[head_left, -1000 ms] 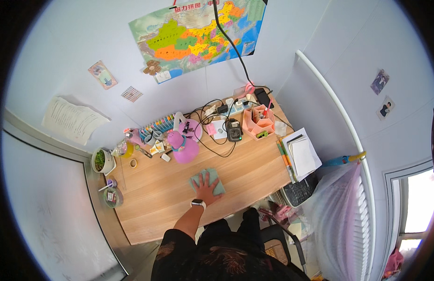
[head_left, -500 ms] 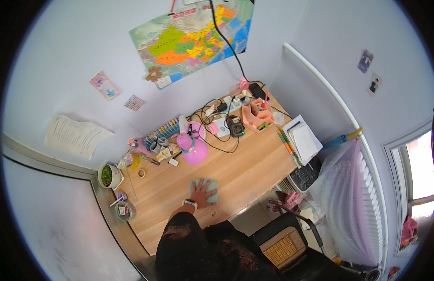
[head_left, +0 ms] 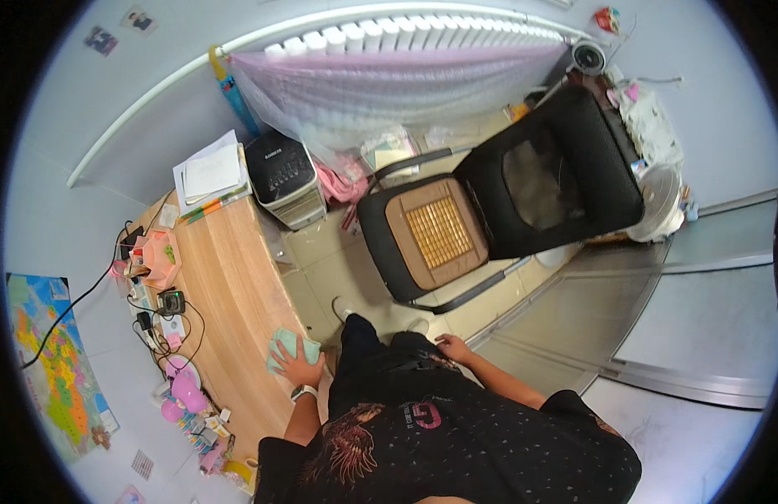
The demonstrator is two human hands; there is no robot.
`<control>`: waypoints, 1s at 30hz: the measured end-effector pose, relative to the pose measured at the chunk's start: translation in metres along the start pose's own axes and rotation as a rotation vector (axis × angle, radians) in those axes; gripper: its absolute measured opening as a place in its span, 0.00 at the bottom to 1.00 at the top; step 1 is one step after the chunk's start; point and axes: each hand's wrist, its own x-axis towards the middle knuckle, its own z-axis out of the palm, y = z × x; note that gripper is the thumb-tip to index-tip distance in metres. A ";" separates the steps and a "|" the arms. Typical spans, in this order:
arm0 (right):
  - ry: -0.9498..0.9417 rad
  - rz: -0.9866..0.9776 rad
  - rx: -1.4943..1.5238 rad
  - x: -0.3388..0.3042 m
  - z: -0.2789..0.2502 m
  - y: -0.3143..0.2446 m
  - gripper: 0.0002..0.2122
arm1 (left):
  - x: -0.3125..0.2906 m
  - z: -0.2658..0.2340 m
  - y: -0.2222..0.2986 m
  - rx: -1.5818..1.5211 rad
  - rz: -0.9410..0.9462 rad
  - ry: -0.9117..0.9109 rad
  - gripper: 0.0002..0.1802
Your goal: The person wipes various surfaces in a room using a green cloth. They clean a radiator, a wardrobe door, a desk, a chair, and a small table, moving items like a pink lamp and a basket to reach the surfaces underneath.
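Note:
My left hand (head_left: 298, 366), with a watch (head_left: 304, 391) on its wrist, lies with spread fingers on a pale green cloth (head_left: 286, 342). The cloth is at the edge of the wooden desk (head_left: 229, 269), nearest my body. My right hand (head_left: 453, 346) hangs near my leg, away from the desk, its fingers loosely apart with nothing visible in them.
A black swivel-less armchair (head_left: 557, 168) with a beaded seat pad (head_left: 439, 233) stands beside the desk. A black-topped bin-like box (head_left: 281, 172) is at the desk's end. Papers (head_left: 212, 175), a pink organizer (head_left: 160, 259), cables and a pink lamp (head_left: 187, 391) line the desk's far side.
My view has turned right, bringing the chair and floor into full sight. My left hand and the cloth now sit at the desk's edge. My right hand has come into view.

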 end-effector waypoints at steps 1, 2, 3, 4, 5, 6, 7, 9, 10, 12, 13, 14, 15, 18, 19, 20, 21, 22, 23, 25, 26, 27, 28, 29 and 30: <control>0.055 0.046 0.133 -0.001 0.013 0.017 0.12 | -0.011 0.007 -0.011 -0.007 0.036 -0.032 0.45; 0.108 0.095 0.278 -0.009 0.022 0.034 0.11 | -0.017 0.013 -0.021 -0.035 0.004 -0.017 0.45; 0.119 0.164 0.318 -0.017 0.025 0.047 0.11 | -0.018 0.024 -0.032 -0.066 -0.030 0.005 0.46; 0.129 0.233 0.358 -0.024 0.027 0.059 0.10 | -0.021 0.032 -0.045 -0.098 -0.065 0.028 0.46; 0.185 0.219 0.367 -0.027 0.037 0.097 0.10 | -0.013 0.024 -0.039 -0.040 -0.290 -0.033 0.47; 0.141 0.244 0.364 -0.032 0.034 0.103 0.10 | -0.001 0.050 -0.066 -0.083 -0.575 0.070 0.47; 0.124 0.241 0.362 -0.038 0.031 0.118 0.10 | 0.019 0.076 -0.097 -0.137 -0.851 0.175 0.47; 0.139 0.273 0.387 -0.050 0.024 0.132 0.11 | 0.059 0.078 -0.117 -0.473 -1.080 0.144 0.46; 0.149 0.306 0.405 -0.062 0.017 0.128 0.12 | 0.064 0.075 -0.103 -0.423 -1.003 0.063 0.45; 0.182 0.356 0.445 -0.088 0.008 0.131 0.13 | 0.080 0.038 -0.044 -0.289 -0.808 -0.009 0.42; 0.205 0.362 0.466 -0.095 0.007 0.136 0.12 | 0.090 0.038 -0.017 -0.205 -0.696 0.012 0.41; 0.219 0.365 0.490 -0.100 0.008 0.140 0.12 | 0.097 0.057 0.004 -0.101 -0.553 0.127 0.39; 0.215 0.422 0.484 -0.105 0.012 0.148 0.12 | 0.099 0.067 0.037 -0.074 -0.325 0.190 0.36; 0.238 0.433 0.512 -0.132 0.027 0.163 0.12 | 0.075 0.065 0.172 -0.717 0.246 0.113 0.25; 0.249 0.364 0.544 -0.138 0.043 0.194 0.13 | 0.058 0.062 0.219 -0.846 0.291 -0.144 0.24; 0.244 0.358 0.496 -0.144 0.038 0.196 0.13 | 0.058 0.115 0.233 -0.817 0.448 -0.078 0.24; 0.279 0.378 0.471 -0.157 0.039 0.198 0.14 | 0.039 0.124 0.276 -0.911 0.411 -0.372 0.24; 0.305 0.390 0.438 -0.166 0.038 0.200 0.16 | 0.021 0.141 0.310 -0.921 0.503 -0.432 0.24; 0.386 0.459 0.620 -0.179 0.052 0.207 0.18 | -0.008 0.126 0.358 -0.970 0.565 -0.568 0.24; 0.396 0.469 0.738 -0.192 0.059 0.213 0.21 | -0.033 0.177 0.407 -0.815 0.591 -0.561 0.26; 0.444 0.495 0.833 -0.200 0.075 0.217 0.22 | -0.066 0.151 0.453 -0.319 0.597 -0.597 0.28; 0.421 0.528 0.715 -0.206 0.089 0.224 0.22 | -0.075 0.164 0.475 -0.292 0.579 -0.508 0.28; 0.387 0.551 0.587 -0.205 0.097 0.234 0.23 | -0.077 0.179 0.496 -0.270 0.548 -0.411 0.28; 0.449 0.473 0.468 -0.209 0.097 0.222 0.23 | -0.079 0.188 0.521 -0.282 0.595 -0.400 0.28; 0.422 0.514 0.533 -0.206 0.103 0.226 0.24 | -0.080 0.189 0.546 -0.294 0.637 -0.390 0.28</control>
